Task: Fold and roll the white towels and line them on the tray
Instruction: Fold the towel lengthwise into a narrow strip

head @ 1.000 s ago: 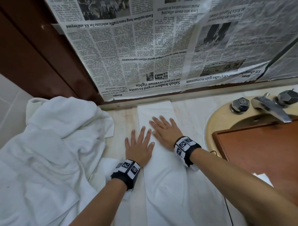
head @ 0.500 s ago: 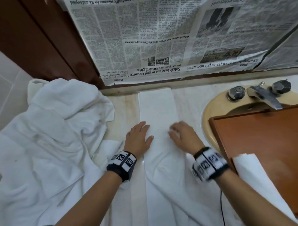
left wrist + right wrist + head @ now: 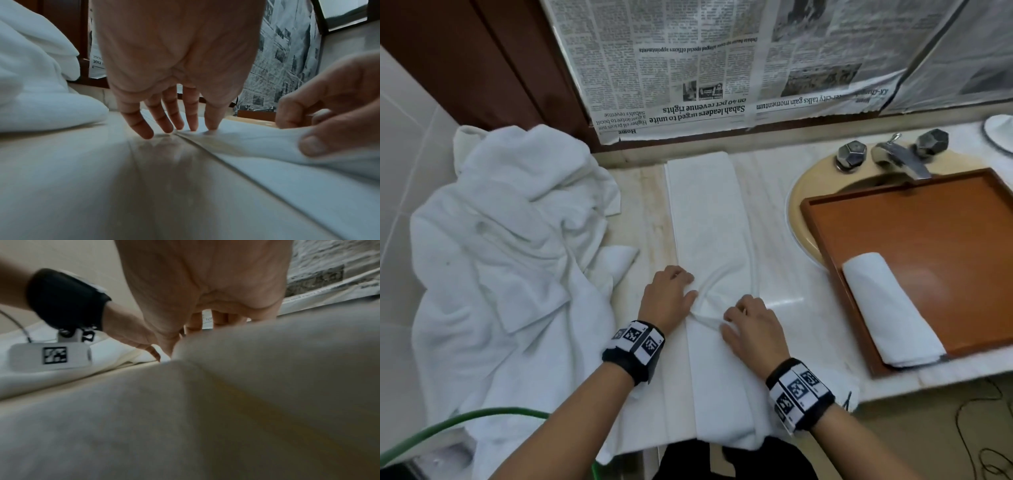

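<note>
A long folded white towel (image 3: pixel 705 212) lies lengthwise on the marble counter (image 3: pixel 774 240) and hangs over its front edge. My left hand (image 3: pixel 667 294) presses straight fingertips (image 3: pixel 211 123) down on the towel's left edge (image 3: pixel 267 162). My right hand (image 3: pixel 750 322) pinches a bunched fold at the towel's middle, thumb (image 3: pixel 312 144) against fingers. The cloth wrinkles between the two hands. One rolled white towel (image 3: pixel 890 308) lies in the front left part of the brown tray (image 3: pixel 945 233). In the right wrist view the towel (image 3: pixel 205 418) hides my fingertips.
A heap of loose white towels (image 3: pixel 510 257) covers the counter's left side. The tray sits over a beige sink (image 3: pixel 799 205) with a metal faucet (image 3: pixel 900 159). Newspaper (image 3: pixel 722 68) covers the wall behind. A green hose (image 3: pixel 448 425) curves at the lower left.
Both hands slid back along the towel toward me. The right hand went from flat to pinching a fold, and the cloth bunched up. The view dropped, showing the tray and rolled towel.
</note>
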Motion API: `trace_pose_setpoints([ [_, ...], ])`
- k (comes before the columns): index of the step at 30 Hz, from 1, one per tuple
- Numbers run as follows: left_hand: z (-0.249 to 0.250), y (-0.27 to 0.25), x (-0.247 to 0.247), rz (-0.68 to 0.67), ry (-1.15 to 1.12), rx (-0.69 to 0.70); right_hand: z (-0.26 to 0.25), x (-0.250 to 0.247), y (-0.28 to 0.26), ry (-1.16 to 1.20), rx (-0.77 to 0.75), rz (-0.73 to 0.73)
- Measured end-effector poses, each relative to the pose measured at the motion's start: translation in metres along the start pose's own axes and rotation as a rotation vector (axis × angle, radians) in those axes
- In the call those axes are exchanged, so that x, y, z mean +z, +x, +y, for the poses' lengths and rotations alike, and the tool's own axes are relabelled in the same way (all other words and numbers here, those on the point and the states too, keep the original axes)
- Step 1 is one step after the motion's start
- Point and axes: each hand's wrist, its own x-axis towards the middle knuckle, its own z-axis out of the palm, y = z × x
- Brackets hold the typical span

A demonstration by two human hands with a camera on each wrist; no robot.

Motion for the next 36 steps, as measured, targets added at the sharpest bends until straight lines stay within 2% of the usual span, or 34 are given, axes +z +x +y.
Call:
trace_pose_setpoints([
  [4,0.002,-0.015,0.01,0.025,0.013,-0.023,-0.005,-0.006,-0.004,0.001,-0.034,-0.019],
  [9,0.007,-0.015,0.017,0.059,0.026,-0.081,-0.007,-0.018,-0.029,0.006,0.035,-0.241],
  [14,0.001,-0.004,0.024,0.028,0.035,-0.102,-0.003,-0.029,-0.065,0.06,0.036,-0.276],
  [19,0.001,0.0,0.028,0.03,0.052,-0.106,-0.039,-0.036,-0.088,0.188,-0.013,-0.218],
  [22,-0.001,0.0,0.031,0.052,0.036,-0.108,-0.06,-0.024,-0.091,0.232,0.0,-0.244],
  [27,-0.002,-0.003,0.029,0.064,-0.013,-0.089,-0.066,0.016,-0.108,0.262,0.115,-0.414],
  [30,-0.004,-0.009,0.029,0.074,-0.029,-0.073,-0.055,0.017,-0.118,0.442,0.161,-0.474],
  [32,-0.005,-0.012,0.031,0.073,-0.034,-0.051,-0.042,0.008,-0.12,0.558,0.175,-0.321],
  [34,-0.005,-0.017,0.032,0.06,-0.045,-0.034,-0.024,-0.006,-0.114,0.505,0.241,-0.061],
  [36,-0.005,-0.023,0.034,0.057,-0.043,-0.025,-0.002,-0.014,-0.102,0.404,0.348,0.112],
])
